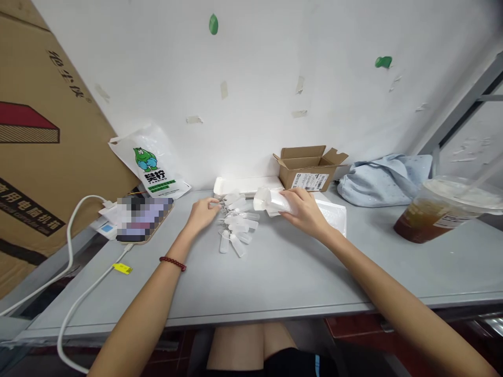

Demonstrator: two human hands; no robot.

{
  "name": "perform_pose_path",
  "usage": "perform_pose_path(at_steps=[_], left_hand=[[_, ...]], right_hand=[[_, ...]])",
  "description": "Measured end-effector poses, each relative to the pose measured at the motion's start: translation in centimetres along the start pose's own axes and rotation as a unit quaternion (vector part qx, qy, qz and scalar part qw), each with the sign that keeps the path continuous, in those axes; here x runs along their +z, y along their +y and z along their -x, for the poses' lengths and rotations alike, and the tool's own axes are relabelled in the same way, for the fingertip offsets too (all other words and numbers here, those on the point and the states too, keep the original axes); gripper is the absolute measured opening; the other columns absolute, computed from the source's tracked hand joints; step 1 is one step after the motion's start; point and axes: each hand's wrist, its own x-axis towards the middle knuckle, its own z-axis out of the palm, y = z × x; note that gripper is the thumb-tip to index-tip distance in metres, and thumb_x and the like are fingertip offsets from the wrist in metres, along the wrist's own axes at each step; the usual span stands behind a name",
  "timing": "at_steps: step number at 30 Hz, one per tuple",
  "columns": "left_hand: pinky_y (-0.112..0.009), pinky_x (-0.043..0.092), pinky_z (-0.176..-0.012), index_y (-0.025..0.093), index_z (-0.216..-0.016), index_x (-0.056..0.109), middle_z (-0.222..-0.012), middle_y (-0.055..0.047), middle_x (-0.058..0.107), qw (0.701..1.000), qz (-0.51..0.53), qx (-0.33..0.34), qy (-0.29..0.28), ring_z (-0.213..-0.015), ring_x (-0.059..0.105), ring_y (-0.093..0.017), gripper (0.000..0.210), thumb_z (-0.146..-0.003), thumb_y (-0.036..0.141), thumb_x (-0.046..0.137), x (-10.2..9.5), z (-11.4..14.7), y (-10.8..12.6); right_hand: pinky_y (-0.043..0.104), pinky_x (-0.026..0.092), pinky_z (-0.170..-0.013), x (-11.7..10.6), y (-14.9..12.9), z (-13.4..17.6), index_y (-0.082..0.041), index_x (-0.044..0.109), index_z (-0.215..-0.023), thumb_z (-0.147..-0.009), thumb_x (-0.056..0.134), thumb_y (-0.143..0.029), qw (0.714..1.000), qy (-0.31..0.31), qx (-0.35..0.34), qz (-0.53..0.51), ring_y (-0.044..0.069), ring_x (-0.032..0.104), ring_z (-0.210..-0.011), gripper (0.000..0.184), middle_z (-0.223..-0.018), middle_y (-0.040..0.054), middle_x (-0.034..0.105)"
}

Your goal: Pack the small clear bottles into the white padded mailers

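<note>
A bunch of small translucent white plastic tags with cords (238, 225) lies spread on the grey desk. At its upper left edge, the fingertips of my left hand (202, 213) are bent against the tags; whether they pinch a cord I cannot make out. To the right, my right hand (303, 212) is closed around a white bubble-wrap bag (332, 214), whose crumpled mouth faces the tags. Just behind both stands a low stack of white trays or lids (247, 185).
An open cardboard box (308, 165) stands by the wall, with a light blue cloth bag (383, 180) beside it. A tilted-looking cup of brown drink (424, 214) is at right. At left are a phone (147, 222), a white cable (84, 293), a printed plastic bag (151, 162) and a large carton (51, 141).
</note>
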Motion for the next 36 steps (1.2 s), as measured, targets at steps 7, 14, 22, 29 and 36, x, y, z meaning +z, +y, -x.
perform_pose_path(at_steps=[7,14,22,29,36], left_hand=[[-0.030,0.044,-0.071,0.018,-0.073,0.067,-0.077,-0.006,0.071,0.999,0.016,0.041,0.020,-0.074,0.062,-0.021,0.021,-0.073,0.033,0.052,0.4,0.4,0.9],[-0.023,0.045,-0.062,0.016,-0.082,0.065,-0.084,-0.005,0.069,0.987,0.130,0.053,0.079,-0.075,0.061,-0.017,0.026,-0.077,0.038,0.053,-1.2,1.7,3.3],[-0.023,0.044,-0.061,0.017,-0.075,0.066,-0.074,-0.001,0.067,0.986,0.134,0.103,0.004,-0.069,0.058,-0.014,0.019,-0.077,0.034,0.056,-1.4,3.5,6.3],[-0.024,0.042,-0.059,0.018,-0.077,0.064,-0.073,-0.002,0.063,0.970,0.049,0.237,0.024,-0.070,0.056,-0.014,0.016,-0.083,0.024,0.051,-1.1,4.3,7.0],[-0.027,0.045,-0.068,0.018,-0.084,0.065,-0.077,-0.004,0.065,0.938,0.043,0.336,0.072,-0.075,0.054,-0.015,0.016,-0.088,0.020,0.050,0.4,5.0,7.7]], right_hand=[[0.044,0.036,-0.092,0.2,0.0,0.1,-0.022,0.050,-0.120,-0.081,0.054,-0.031,1.000,-0.015,0.005,0.000,0.029,0.047,-0.110,0.040,-0.116,0.0116,0.054],[0.043,0.036,-0.091,0.2,0.1,0.0,-0.021,0.048,-0.122,-0.081,0.055,-0.031,0.999,-0.028,0.011,0.013,0.029,0.046,-0.111,0.043,-0.116,0.0122,0.054],[0.043,0.036,-0.089,0.2,-0.2,0.1,-0.021,0.047,-0.123,-0.080,0.056,-0.029,1.000,-0.023,0.001,0.018,0.030,0.046,-0.108,0.044,-0.116,0.0127,0.053],[0.043,0.036,-0.089,0.3,-0.6,0.2,-0.019,0.047,-0.121,-0.078,0.057,-0.025,0.999,-0.011,-0.026,0.037,0.029,0.047,-0.107,0.045,-0.116,0.0134,0.053],[0.042,0.035,-0.088,0.0,-1.8,0.4,-0.019,0.047,-0.120,-0.078,0.054,-0.018,0.995,0.005,-0.075,0.059,0.028,0.048,-0.106,0.042,-0.113,0.0137,0.055]])
